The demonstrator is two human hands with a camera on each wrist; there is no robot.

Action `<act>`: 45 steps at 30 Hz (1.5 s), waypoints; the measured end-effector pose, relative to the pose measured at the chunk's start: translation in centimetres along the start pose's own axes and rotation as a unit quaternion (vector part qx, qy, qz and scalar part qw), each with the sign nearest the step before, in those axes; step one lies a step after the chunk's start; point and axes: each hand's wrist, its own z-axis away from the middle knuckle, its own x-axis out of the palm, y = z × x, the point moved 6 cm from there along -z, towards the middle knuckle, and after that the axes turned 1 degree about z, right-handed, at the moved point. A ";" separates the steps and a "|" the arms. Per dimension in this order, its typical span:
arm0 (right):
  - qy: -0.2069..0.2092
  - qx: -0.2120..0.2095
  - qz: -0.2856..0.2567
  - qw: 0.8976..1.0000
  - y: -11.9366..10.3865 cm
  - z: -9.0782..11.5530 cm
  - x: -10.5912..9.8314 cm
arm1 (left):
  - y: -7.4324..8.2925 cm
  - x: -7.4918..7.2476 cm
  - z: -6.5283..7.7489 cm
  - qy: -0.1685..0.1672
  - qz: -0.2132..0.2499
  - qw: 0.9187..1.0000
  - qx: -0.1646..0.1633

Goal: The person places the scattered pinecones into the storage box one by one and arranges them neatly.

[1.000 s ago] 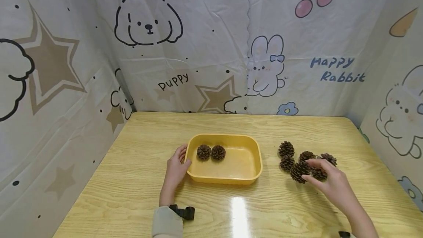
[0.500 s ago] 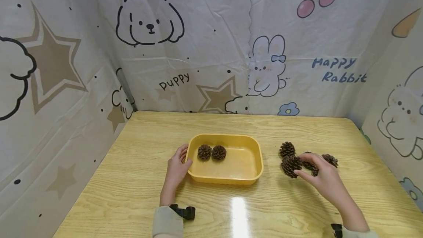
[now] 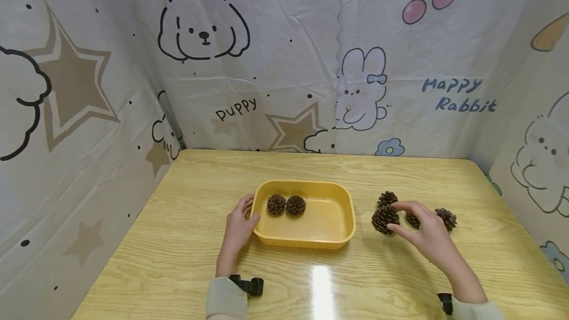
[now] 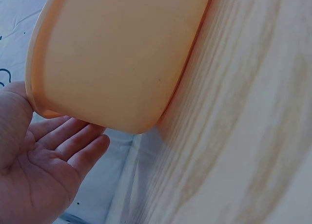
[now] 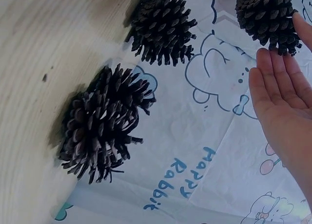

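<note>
A yellow plastic tub (image 3: 304, 242) sits mid-table. Two brown pine cones, one (image 3: 276, 204) beside the other (image 3: 296, 205), lie in its back left part. My left hand (image 3: 240, 228) grips the tub's left end, thumb at the rim and fingers along the outside; the left wrist view shows this against the tub's wall (image 4: 122, 58). To the right of the tub, my right hand (image 3: 424, 233) pinches a pine cone (image 3: 385, 220) between thumb and fingers. In the right wrist view this cone (image 5: 268, 19) is held off the tabletop.
More pine cones lie on the wooden table (image 3: 213, 172) to the right: one (image 3: 387, 198) behind the held cone, one (image 3: 412, 220) partly hidden by my right hand, one (image 3: 446, 219) farther right. A patterned white cloth (image 3: 289, 63) hangs behind the table and along both sides.
My right hand has moved left with the pinched pine cone, passing over the other cones. My left hand and the tub stay in place.
</note>
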 end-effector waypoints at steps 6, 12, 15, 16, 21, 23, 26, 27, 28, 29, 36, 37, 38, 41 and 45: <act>-0.009 -0.004 -0.014 1.000 -0.6 -0.6 0.4 | 0.0 -0.1 0.0 -0.001 0.001 1.000 0.002; -0.005 -0.013 -0.012 1.000 -1.4 -1.3 0.8 | 0.0 -0.2 0.1 -0.001 -0.001 1.000 -0.001; 0.000 -0.021 -0.015 1.000 -2.0 -1.7 1.0 | -0.1 -0.2 0.1 0.000 0.002 1.000 -0.002; 0.001 -0.024 -0.018 1.000 -2.1 -1.8 1.0 | -0.1 -0.2 0.1 0.001 0.004 1.000 -0.003; 0.008 -0.035 -0.034 0.999 -2.7 -2.4 1.4 | -0.1 -0.2 0.1 0.001 0.005 1.000 -0.005; 0.010 -0.040 -0.039 0.998 -2.8 -2.6 1.7 | -0.1 -0.2 0.1 0.001 0.003 1.000 -0.005; 0.008 -0.045 -0.044 0.998 -2.9 -2.9 2.2 | -0.1 -0.2 0.0 0.002 0.004 1.000 -0.005; 0.007 -0.046 -0.046 0.998 -3.0 -3.0 2.4 | -0.1 -0.2 0.0 0.002 0.005 1.000 -0.006; 0.005 -0.046 -0.048 0.998 -3.1 -3.1 2.6 | -0.1 -0.2 0.0 0.002 0.005 1.000 -0.007; 0.003 -0.045 -0.049 0.998 -3.2 -3.2 2.8 | -0.1 -0.2 0.0 0.003 0.005 1.000 -0.007; -0.014 -0.050 -0.070 0.996 -4.1 -4.0 4.0 | 0.0 -0.1 0.0 0.004 0.004 1.000 -0.001; -0.018 -0.049 -0.070 0.996 -4.1 -4.1 4.2 | -0.1 -0.1 -0.1 0.004 0.007 1.000 -0.003; -0.022 -0.047 -0.073 0.996 -4.2 -4.2 4.4 | -0.1 -0.1 -0.1 0.003 0.006 1.000 -0.002; -0.033 -0.039 -0.086 0.995 -4.4 -4.4 4.9 | -0.1 -0.1 -0.1 0.002 0.003 1.000 0.001; -0.043 -0.037 -0.099 0.993 -4.6 -4.7 5.5 | -0.2 -0.1 -0.1 0.003 0.002 1.000 0.001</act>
